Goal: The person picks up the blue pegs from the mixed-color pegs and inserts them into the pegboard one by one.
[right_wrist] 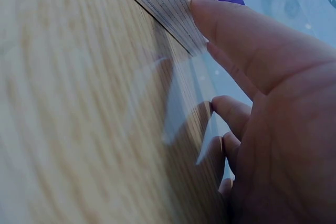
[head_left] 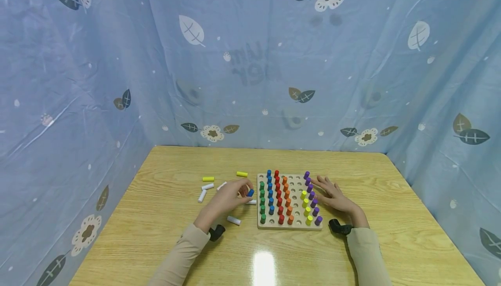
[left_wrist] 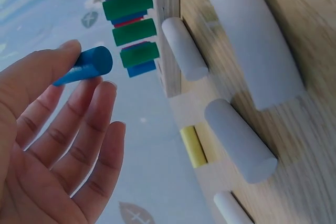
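My left hand (head_left: pixel 228 197) pinches a blue peg (left_wrist: pixel 90 65) between thumb and finger, its other fingers spread loosely. It is raised just off the left side of a wooden pegboard (head_left: pixel 289 227). Rows of green pegs (head_left: pixel 262 194), blue, red (head_left: pixel 279 194), orange (head_left: pixel 287 194), yellow (head_left: pixel 305 203) and purple pegs (head_left: pixel 312 195) stand upright in it. A hole (head_left: pixel 272 221) at the front of the blue row is bare. At the board's right edge rests my right hand (head_left: pixel 332 198), fingers extended, its thumb beside a purple peg in the right wrist view.
Several white pegs (head_left: pixel 234 220) lie loose on the wooden table (head_left: pixel 172 207) around my left hand; one (left_wrist: pixel 185 48) is close against the board's left side. Two yellow pegs (head_left: pixel 242 174) lie farther back. A blue patterned curtain (head_left: pixel 250 103) hangs behind the table and along both sides.
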Tool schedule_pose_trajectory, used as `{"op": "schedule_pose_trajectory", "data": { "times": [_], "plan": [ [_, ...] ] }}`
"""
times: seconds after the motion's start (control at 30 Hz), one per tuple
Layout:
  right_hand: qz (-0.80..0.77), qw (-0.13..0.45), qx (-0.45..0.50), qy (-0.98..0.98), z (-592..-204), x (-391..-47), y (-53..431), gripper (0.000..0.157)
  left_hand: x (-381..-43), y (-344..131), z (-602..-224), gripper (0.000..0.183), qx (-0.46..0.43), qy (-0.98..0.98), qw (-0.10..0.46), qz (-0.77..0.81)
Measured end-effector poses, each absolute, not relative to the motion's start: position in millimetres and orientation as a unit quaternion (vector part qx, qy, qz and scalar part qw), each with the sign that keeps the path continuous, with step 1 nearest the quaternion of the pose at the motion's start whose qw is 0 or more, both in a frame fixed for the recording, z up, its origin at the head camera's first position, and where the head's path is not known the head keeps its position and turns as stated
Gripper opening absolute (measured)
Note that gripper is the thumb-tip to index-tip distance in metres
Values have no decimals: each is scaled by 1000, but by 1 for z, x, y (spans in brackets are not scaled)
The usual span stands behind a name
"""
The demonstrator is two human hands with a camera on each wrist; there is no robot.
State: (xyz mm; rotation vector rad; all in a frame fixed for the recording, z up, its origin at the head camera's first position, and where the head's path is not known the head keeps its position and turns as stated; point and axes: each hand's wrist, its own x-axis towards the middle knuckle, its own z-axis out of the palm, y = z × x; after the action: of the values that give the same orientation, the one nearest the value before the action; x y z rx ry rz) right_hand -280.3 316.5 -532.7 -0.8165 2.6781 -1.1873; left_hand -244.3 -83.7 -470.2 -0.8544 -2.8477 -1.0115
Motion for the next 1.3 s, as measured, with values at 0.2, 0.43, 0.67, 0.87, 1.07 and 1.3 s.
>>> {"op": "schedule_pose_trajectory", "data": {
  "times": [0.2, 0.43, 0.67, 0.87, 1.07, 1.3],
  "plan": [
    [-396, 50, -267, 877, -534, -279, 317, 53, -244, -77, -468, 23, -279, -903, -4, -327],
    [-394, 51, -268, 878, -534, -278, 316, 53, -244, -72, -467, 21, -295, -900, 8, -320],
    [-396, 52, -273, 875, -533, -277, 316, 54, -241, -66, -463, 21, -299, -898, 1, -322],
    [-394, 50, -273, 876, -534, -278, 317, 55, -242, -60, -462, 24, -307, -897, 1, -318],
    [-393, 48, -274, 876, -534, -279, 317, 55, -242, -53, -461, 21, -321, -891, 6, -321],
    [-394, 47, -273, 876, -533, -280, 316, 53, -240, -46, -457, 21, -337, -881, 5, -332]
  ]
}}
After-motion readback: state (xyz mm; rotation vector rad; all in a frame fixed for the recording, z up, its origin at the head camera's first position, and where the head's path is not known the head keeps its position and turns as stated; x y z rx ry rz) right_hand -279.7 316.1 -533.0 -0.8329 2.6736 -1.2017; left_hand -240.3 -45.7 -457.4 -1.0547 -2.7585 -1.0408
